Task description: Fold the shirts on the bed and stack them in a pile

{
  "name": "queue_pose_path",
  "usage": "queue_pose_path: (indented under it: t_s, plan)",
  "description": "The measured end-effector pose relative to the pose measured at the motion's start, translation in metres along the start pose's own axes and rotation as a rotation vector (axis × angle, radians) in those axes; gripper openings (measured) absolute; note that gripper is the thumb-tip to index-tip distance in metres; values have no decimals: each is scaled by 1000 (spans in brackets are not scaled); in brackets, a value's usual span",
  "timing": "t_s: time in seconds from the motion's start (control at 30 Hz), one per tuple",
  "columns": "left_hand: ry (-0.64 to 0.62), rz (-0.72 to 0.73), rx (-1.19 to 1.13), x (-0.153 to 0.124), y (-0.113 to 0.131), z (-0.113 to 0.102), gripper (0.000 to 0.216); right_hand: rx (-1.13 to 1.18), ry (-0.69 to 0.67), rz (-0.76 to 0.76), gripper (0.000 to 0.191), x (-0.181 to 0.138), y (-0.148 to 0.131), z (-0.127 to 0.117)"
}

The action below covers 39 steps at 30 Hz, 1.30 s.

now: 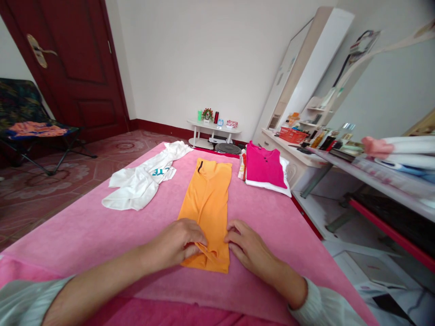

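An orange garment (209, 203), folded into a long narrow strip, lies on the pink bed cover (265, 231) in front of me. Near its close end, my left hand (185, 240) pinches a fold of the fabric between thumb and fingers, raising it slightly. My right hand (249, 249) rests at the strip's right edge; its fingers are bent and apart, with the tips touching the cloth. A dark stripe marks the far end of the garment. To the left lies a rumpled white shirt (136, 183) with blue-green lettering.
A stack of folded clothes topped by a magenta shirt (265, 165) sits at the far right of the bed. Beyond the bed stands a low white table (214, 129) with small items. A cluttered dresser (306, 156) lines the right side; a folding chair (34, 131) stands left.
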<state>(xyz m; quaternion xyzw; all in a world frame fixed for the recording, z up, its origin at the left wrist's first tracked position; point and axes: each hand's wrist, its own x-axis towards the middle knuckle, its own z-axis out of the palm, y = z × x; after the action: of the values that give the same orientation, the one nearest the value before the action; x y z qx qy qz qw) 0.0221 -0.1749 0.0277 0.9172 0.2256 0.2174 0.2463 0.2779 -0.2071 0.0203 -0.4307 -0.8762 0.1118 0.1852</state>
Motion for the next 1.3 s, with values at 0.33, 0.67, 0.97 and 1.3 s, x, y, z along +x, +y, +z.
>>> queue_pose_path:
  t_s: [0.33,0.67,0.97,1.3]
  plan:
    - [-29,-6,-76,3,11,1,15,33,-41,-11,23,-4,6,-19]
    - [-147,-138,-71,14,20,4,16,9,83,319,11,52,47,-4]
    - [-71,-244,69,38,24,18,25,-100,184,484,11,64,47,18]
    - [-167,-132,8,71,23,37,15,-2,215,582,9,49,59,11]
